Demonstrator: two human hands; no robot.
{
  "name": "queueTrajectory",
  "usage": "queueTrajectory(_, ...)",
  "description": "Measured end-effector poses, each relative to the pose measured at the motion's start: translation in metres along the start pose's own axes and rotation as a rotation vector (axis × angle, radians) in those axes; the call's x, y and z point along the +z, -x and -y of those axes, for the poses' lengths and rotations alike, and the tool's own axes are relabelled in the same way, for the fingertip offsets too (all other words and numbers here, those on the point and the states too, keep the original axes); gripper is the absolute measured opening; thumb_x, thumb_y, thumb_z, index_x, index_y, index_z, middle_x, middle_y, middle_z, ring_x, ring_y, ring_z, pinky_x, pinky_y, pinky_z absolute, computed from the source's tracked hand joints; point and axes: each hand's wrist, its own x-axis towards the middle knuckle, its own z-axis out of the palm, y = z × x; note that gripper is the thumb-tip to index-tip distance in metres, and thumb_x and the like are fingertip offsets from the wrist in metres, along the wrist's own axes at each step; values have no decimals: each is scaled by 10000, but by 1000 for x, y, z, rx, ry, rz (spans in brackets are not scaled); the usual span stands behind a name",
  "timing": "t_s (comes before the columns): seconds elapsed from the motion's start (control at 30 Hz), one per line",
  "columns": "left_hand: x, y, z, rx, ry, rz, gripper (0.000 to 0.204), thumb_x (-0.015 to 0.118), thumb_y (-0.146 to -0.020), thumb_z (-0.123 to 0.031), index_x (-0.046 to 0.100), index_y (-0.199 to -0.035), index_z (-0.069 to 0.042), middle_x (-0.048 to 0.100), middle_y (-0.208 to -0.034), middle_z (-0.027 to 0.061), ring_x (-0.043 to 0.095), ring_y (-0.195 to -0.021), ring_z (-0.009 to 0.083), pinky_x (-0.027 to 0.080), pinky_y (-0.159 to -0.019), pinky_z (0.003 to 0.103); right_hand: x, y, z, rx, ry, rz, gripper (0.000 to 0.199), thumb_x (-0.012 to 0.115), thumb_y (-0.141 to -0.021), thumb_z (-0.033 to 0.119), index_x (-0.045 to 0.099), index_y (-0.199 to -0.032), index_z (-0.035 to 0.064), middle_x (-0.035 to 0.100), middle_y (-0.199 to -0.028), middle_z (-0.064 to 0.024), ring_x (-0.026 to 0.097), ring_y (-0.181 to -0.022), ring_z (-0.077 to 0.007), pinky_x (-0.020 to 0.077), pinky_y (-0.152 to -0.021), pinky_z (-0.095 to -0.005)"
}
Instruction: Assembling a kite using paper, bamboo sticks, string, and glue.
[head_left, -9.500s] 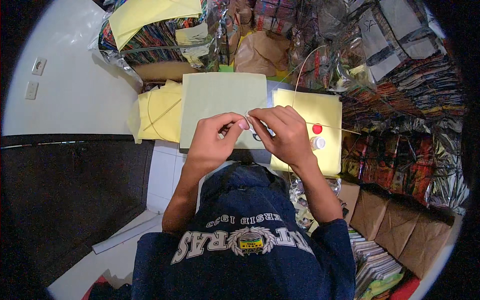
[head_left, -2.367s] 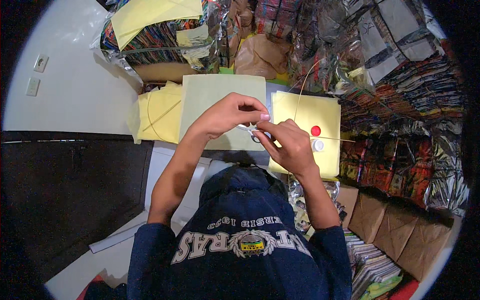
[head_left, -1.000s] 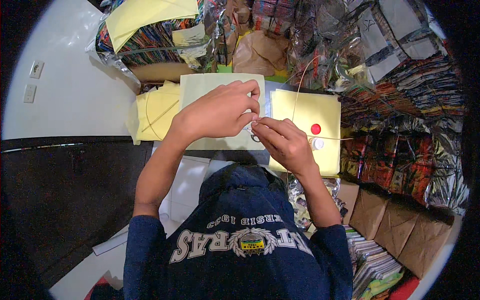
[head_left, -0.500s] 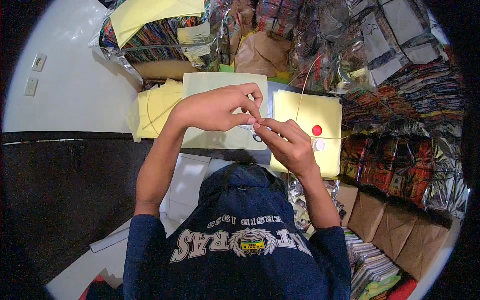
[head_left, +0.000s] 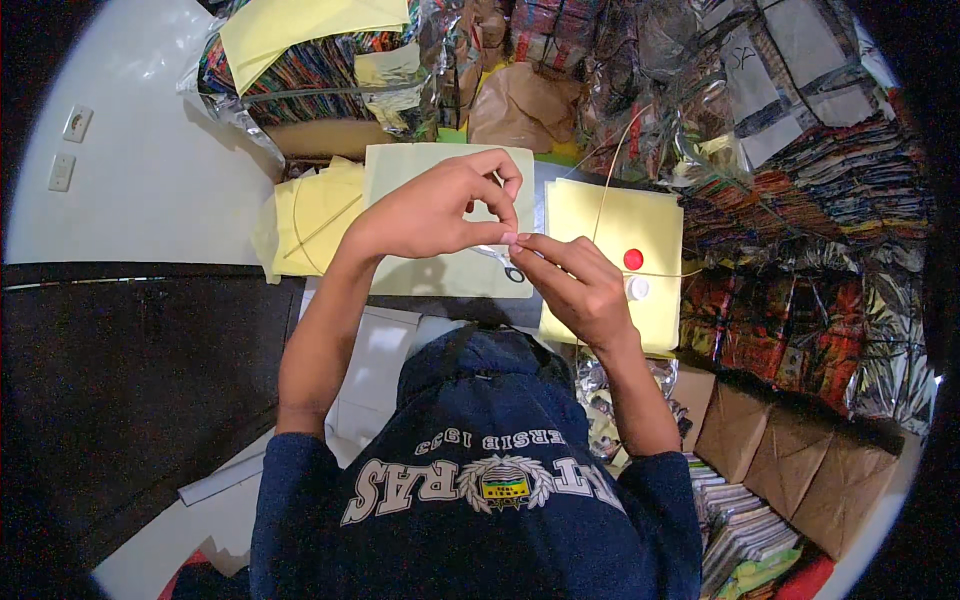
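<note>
Over a pale yellow-green sheet, my left hand and my right hand meet fingertip to fingertip. Thumb and index finger of each are pinched together; whatever lies between them is too small to make out. The left hand's other fingers curl loosely above. Beneath the hands lies a pair of scissors with dark-rimmed handles, partly covered by my fingers. Beside my right hand, a red round cap and a small white bottle rest on a stack of yellow sheets.
A thin tan strand arches over the yellow stack, its lower part hidden behind my right hand. More yellow sheets with a thin strip lie at left. Bundled, plastic-wrapped packets pile up along the back and right. Brown boxes stand lower right.
My left hand has shifted slightly, its thumb and index finger now a little more rounded apart above the pinch. The right hand stays nearly still.
</note>
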Motion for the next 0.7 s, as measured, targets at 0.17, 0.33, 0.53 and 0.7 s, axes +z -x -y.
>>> queueTrajectory(0.17,2,2,1,12,-2,-17,140,766,-927,-172,709,-915,-45,506,-1061,29,540,-975,166,462,-856,321,0,-1,-1,10,19,8,358,764,-817,38,773,-1171,86,751,-1152,-67,705,-858,-219,529,-711,-339)
queueTrajectory(0.33,4,5,1,18,3,-48,152,702,-943,-126,653,-914,15,523,-1072,45,584,-956,156,501,-831,318,-4,-6,2,15,11,18,355,745,-821,44,775,-1171,95,751,-1100,-60,698,-839,-214,521,-701,-338)
queueTrajectory(0.53,2,10,6,21,58,-87,178,690,-959,-143,639,-911,22,515,-1100,60,582,-952,140,500,-807,307,-1,-2,-5,-37,14,33,323,731,-827,43,780,-1143,84,757,-1007,-47,693,-805,-209,512,-687,-341)
queueTrajectory(0.7,0,20,4,-15,69,-93,159,688,-954,-129,634,-906,12,510,-1094,51,567,-934,132,503,-786,317,1,-2,-6,-27,20,12,298,743,-823,43,777,-1118,69,755,-972,-56,697,-793,-206,511,-682,-341)
